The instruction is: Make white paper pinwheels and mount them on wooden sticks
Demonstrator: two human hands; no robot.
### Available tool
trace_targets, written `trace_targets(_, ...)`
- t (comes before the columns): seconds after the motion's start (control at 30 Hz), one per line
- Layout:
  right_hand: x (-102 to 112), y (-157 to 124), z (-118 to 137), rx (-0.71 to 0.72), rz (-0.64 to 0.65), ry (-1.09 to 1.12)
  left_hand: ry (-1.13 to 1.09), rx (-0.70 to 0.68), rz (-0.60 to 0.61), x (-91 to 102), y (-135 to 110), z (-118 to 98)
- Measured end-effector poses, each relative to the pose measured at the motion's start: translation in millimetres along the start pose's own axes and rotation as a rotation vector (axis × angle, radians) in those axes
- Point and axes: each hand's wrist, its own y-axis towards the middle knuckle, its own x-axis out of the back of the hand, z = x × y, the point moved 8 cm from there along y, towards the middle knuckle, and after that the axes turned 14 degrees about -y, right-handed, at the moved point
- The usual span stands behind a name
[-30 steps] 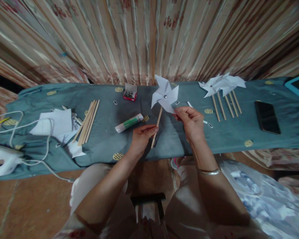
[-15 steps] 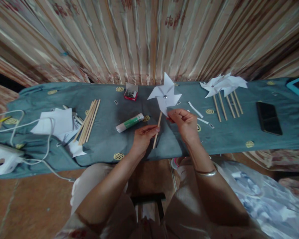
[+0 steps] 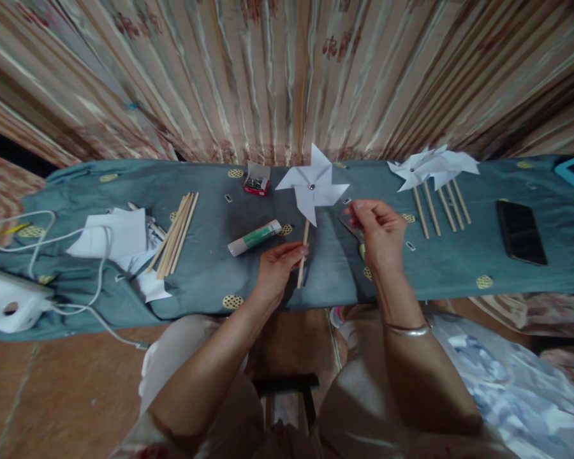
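Note:
A white paper pinwheel (image 3: 318,195) with a round metal pin at its centre stands over the middle of the table. My left hand (image 3: 280,268) pinches its wooden stick (image 3: 303,255) low down. Right of the blades is my right hand (image 3: 377,229), fingers curled in and thumb against them, apart from the paper, with nothing visible in its grip. Under that hand lies a thin pointed tool (image 3: 350,229) with a greenish end, partly hidden. A glue stick (image 3: 254,238) lies left of the pinwheel, and a small red box of metal pins (image 3: 256,185) sits behind it.
Several wooden sticks (image 3: 178,236) lie left beside white paper pieces (image 3: 119,236). Further left are a white device (image 3: 12,303) and its cable. To the right are several finished pinwheels (image 3: 430,167), a black phone (image 3: 521,233) and a blue-edged tablet (image 3: 567,172). A curtain (image 3: 277,76) hangs behind.
My right hand has let go of the pinwheel's blade and moved off to the right. The blades have turned slightly; my left hand keeps its hold on the stick.

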Motion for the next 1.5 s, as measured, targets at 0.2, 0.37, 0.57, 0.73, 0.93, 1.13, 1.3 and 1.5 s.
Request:
trace_targets(0.2, 15, 18, -6, 0.082, -0.065, -0.021, 0.009, 0.041, -0.006, 1.9, -8, 7)
trace_targets(0.37, 2, 15, -1, 0.123, 0.038, -0.039, 0.011, 0.055, -0.006, 3.3, -10, 10)
trace_targets(0.57, -5, 11, -3, 0.099, 0.06, -0.014, -0.015, 0.056, -0.007, 5.1, -10, 7)
trace_targets(0.73, -10, 9, -4, 0.08, 0.077, 0.02, -0.027, 0.046, -0.011, 6.3, -8, 4)
trace_targets(0.93, -16, 3, -6, 0.031, 0.105, 0.053, -0.033, 0.019, -0.021, 7.9, -6, -1)
trace_targets(1.13, -22, -2, -4, 0.002, 0.131, 0.058, -0.017, -0.008, -0.04, 9.8, -4, -5)
trace_targets(1.3, -27, -4, -1, -0.001, 0.141, 0.073, -0.043, -0.005, -0.039, 10.0, -3, -5)
trace_targets(1.5, -30, -9, -3, -0.011, 0.153, 0.034, -0.038, -0.009, -0.034, 10.3, -3, -7)
